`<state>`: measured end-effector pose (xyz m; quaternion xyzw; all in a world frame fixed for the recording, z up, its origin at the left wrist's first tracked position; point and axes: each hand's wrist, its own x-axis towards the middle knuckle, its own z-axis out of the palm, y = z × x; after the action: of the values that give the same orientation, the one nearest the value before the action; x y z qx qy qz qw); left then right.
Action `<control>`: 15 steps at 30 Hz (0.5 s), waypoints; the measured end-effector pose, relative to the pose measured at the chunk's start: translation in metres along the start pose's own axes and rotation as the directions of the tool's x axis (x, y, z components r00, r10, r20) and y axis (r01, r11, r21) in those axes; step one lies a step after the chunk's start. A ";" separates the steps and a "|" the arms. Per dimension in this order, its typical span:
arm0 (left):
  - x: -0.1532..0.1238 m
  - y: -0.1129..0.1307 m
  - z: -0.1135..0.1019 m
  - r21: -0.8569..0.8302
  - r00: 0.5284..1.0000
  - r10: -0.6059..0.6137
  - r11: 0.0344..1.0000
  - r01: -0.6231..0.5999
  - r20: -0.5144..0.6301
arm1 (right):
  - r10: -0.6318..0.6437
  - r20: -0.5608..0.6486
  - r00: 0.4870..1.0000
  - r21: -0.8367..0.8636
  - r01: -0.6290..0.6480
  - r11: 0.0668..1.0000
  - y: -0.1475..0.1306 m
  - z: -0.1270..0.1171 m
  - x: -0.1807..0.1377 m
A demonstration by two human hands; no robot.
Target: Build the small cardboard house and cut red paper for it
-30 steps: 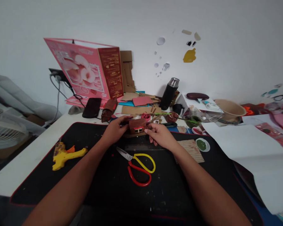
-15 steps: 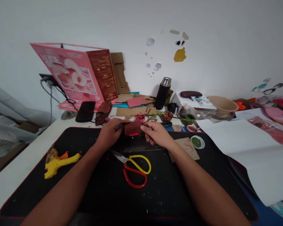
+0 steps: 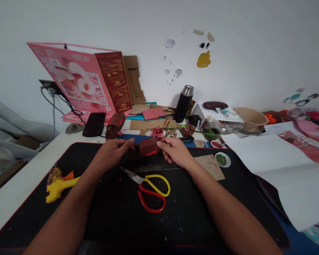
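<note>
A small dark-brown painted piece [image 3: 147, 146] with a red strip along its lower edge is held over the far part of the black mat. My right hand [image 3: 175, 151] pinches its right end between thumb and fingers. To its left, my left hand [image 3: 110, 155] has thumb and forefinger drawn together; what is between them, if anything, is hidden. Scissors [image 3: 151, 191] with one yellow and one red handle lie on the mat just below, blades pointing to the far left. A similar brown piece [image 3: 115, 124] rests beyond my left hand.
On the mat [image 3: 127, 226] are a yellow glue gun [image 3: 59, 186], corrugated cardboard [image 3: 209, 166] and a dish of green paint [image 3: 222, 160]. Behind stand paint jars [image 3: 188, 130] with brushes, a black flask [image 3: 183, 104], a phone [image 3: 94, 124] and a pink box [image 3: 79, 78]. White paper [image 3: 279, 177] lies right.
My left hand has moved left, away from the brown piece's left end. My right hand keeps its pinch on the piece. The view has shifted slightly.
</note>
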<state>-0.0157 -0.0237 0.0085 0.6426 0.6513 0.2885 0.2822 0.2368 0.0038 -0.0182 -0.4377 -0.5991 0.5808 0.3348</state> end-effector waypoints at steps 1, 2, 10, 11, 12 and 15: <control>-0.001 0.002 0.002 -0.010 0.996 -0.025 1.000 0.026 0.086 | 0.001 -0.002 1.000 0.004 -0.001 1.000 0.000 0.000 0.000; -0.001 0.003 0.004 -0.029 0.988 -0.037 0.999 0.041 0.149 | 0.002 -0.004 1.000 0.007 -0.002 1.000 0.000 0.000 0.000; -0.001 0.015 0.010 -0.170 0.962 -0.064 0.979 0.112 0.265 | 0.001 0.012 1.000 0.001 -0.001 1.000 0.001 0.002 0.000; -0.002 0.017 0.011 -0.168 0.962 -0.068 0.979 0.115 0.264 | -0.003 0.017 1.000 0.001 0.003 1.000 0.001 0.003 0.000; -0.002 0.019 0.011 -0.164 0.963 -0.074 0.979 0.119 0.259 | -0.007 0.017 1.000 0.004 0.007 1.000 0.001 0.004 0.000; -0.003 0.022 0.014 -0.153 0.962 -0.102 0.978 0.143 0.252 | -0.012 0.011 1.000 0.015 0.012 1.000 0.002 0.005 -0.001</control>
<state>0.0094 -0.0259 0.0160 0.6050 0.6235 0.2441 0.4308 0.2326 0.0007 -0.0201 -0.4286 -0.5992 0.5856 0.3381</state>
